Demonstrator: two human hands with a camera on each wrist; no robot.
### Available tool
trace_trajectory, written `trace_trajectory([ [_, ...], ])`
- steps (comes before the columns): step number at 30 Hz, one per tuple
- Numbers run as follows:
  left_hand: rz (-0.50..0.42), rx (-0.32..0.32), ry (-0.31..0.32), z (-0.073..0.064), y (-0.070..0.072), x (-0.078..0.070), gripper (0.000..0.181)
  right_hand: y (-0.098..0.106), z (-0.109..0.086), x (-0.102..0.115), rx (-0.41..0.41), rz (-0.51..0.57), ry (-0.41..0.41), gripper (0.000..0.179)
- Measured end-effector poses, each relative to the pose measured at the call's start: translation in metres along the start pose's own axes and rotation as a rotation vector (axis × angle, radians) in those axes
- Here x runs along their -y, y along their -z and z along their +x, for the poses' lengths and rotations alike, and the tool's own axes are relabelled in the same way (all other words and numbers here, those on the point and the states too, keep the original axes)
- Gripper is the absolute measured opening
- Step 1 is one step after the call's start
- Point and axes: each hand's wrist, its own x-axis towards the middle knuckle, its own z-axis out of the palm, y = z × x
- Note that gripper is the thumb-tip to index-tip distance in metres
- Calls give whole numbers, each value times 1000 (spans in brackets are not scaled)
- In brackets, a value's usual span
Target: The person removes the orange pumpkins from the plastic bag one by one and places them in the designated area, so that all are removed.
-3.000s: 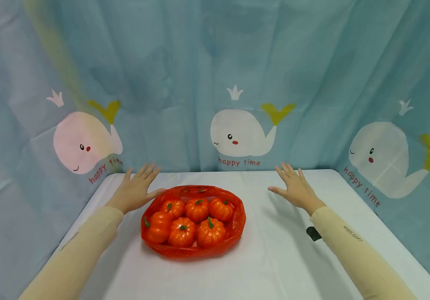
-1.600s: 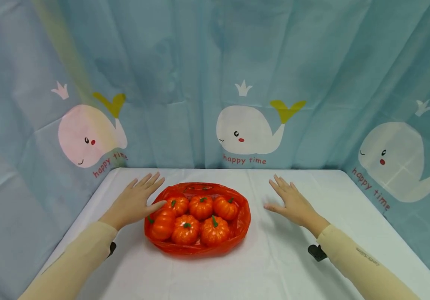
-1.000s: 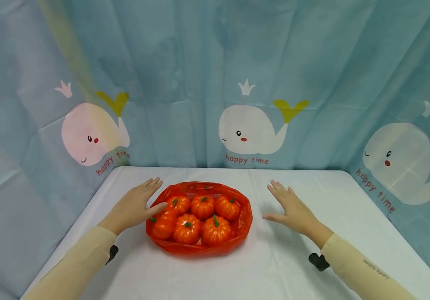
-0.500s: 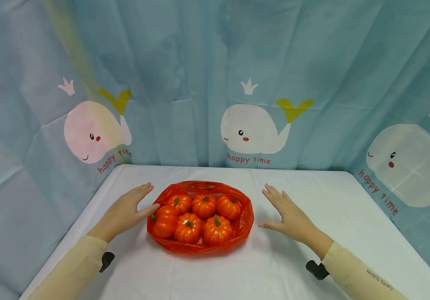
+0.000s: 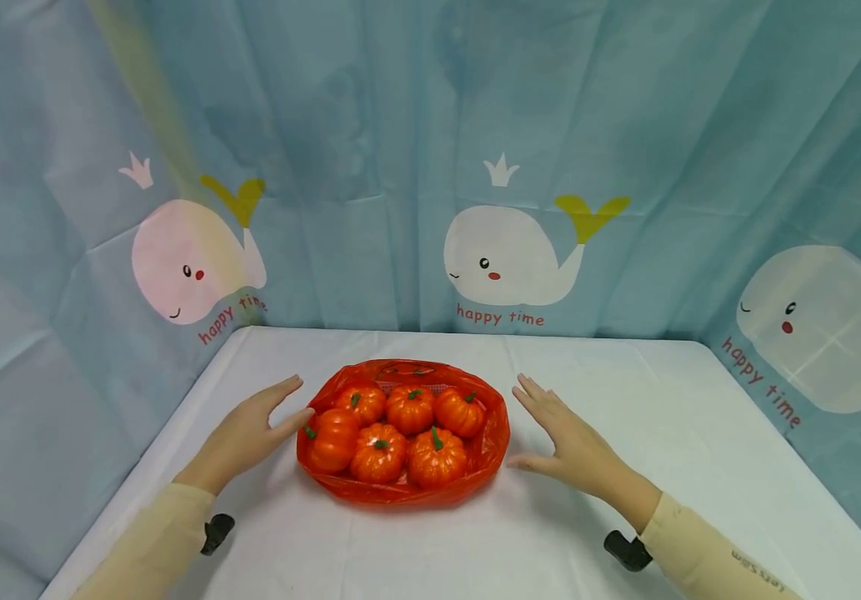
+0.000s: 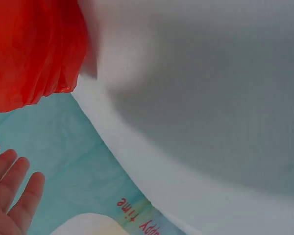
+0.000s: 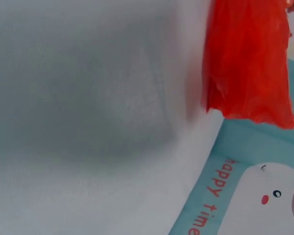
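A red plastic bag (image 5: 430, 497) with its mouth spread wide sits on the white table, holding several small orange pumpkins (image 5: 377, 452) with green stems. At the bag's left side is my left hand (image 5: 244, 435), fingers extended, thumb tip right at the rim in the head view. My right hand (image 5: 574, 444) hovers by the bag's right side with fingers spread and thumb pointing toward it. Both hands hold nothing. The left wrist view shows the bag's side (image 6: 34, 54) and my left fingers (image 6: 20, 191); the right wrist view catches the bag (image 7: 250, 63) and only a sliver of my right hand.
The white table (image 5: 430, 558) runs back to a blue curtain (image 5: 370, 167) printed with whales, which also closes in both sides. A black wrist camera (image 5: 217, 533) hangs under the left sleeve and another black camera (image 5: 628, 550) under the right.
Both hands have come lower and nearer to the front, and my right hand has moved left, closer to the bag. The view has shifted slightly; the bag and pumpkins keep their arrangement.
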Motion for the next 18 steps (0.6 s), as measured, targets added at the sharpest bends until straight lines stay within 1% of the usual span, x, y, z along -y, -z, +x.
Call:
trace_trajectory([
  [6,-49,-76,0,-2,-8,5,64,-3,-1,9,-17,13,-3,98],
  [10,-100,-105,22,-1,-13,5,59,-6,0,15,-15,36,3,97],
  [13,-131,-112,43,-1,-16,5,56,-7,1,20,-13,48,15,97],
  [18,-212,-93,87,2,-20,2,54,-10,4,28,-31,43,35,95],
])
